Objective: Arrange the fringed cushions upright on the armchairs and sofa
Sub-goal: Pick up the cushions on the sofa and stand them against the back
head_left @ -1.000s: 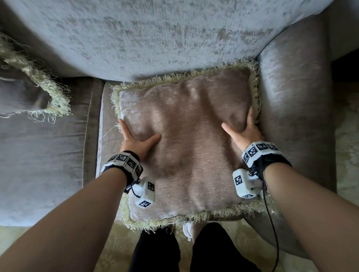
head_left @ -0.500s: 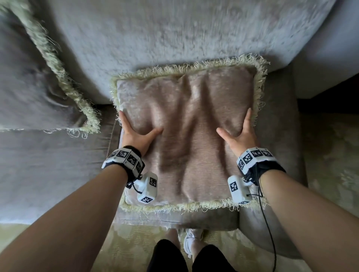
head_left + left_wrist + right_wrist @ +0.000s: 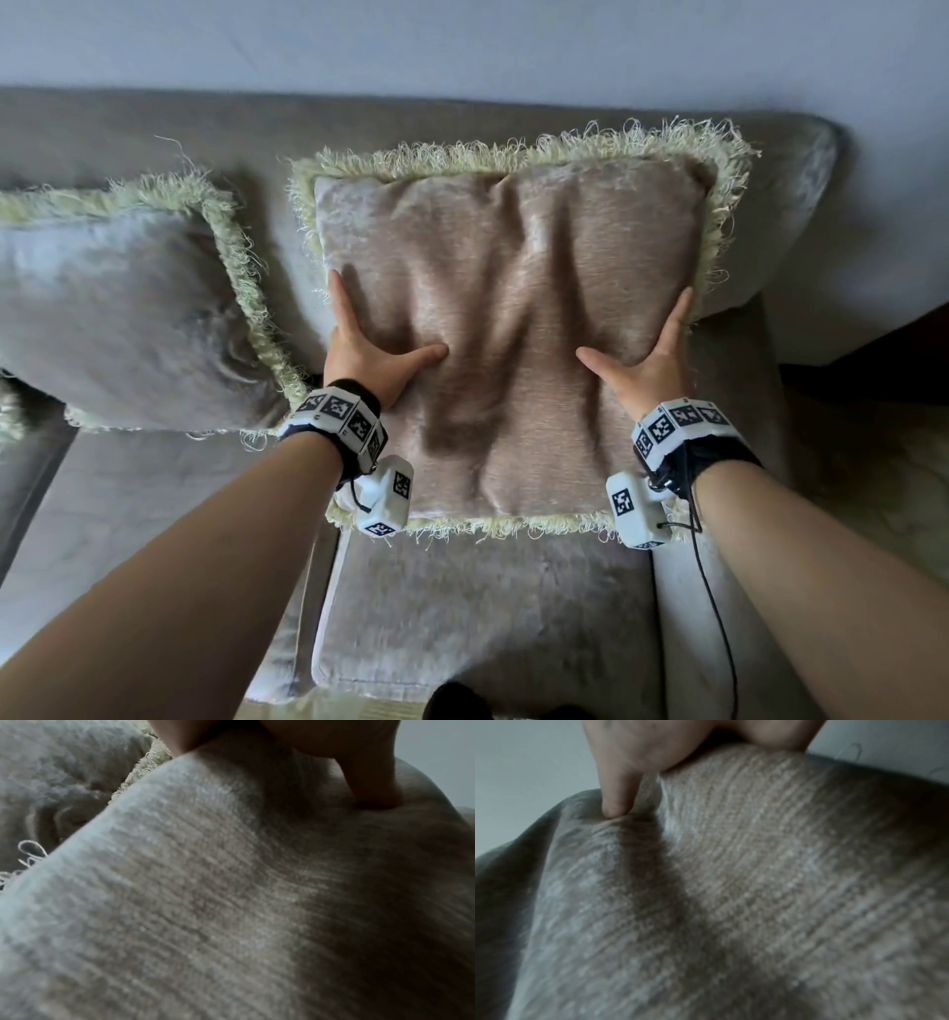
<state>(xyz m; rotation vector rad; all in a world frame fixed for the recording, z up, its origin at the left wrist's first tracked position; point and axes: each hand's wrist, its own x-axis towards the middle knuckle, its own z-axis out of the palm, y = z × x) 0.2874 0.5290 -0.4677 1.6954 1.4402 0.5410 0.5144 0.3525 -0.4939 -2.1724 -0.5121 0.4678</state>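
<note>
Both hands grasp the beige fringed cushion (image 3: 508, 329) at its sides: left hand (image 3: 367, 354) and right hand (image 3: 649, 354), thumbs dimpling the front, fingers (image 3: 341, 303) along the edges. It stands against the sofa backrest (image 3: 246, 128), beside a grey cushion (image 3: 118, 313). Seat its lower fringe squarely before letting go.

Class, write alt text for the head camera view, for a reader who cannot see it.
Two bare hands hold a beige fringed cushion upright against the sofa back, the left hand and right hand gripping its sides, thumbs on its front. A second fringed cushion leans on the left.
</note>
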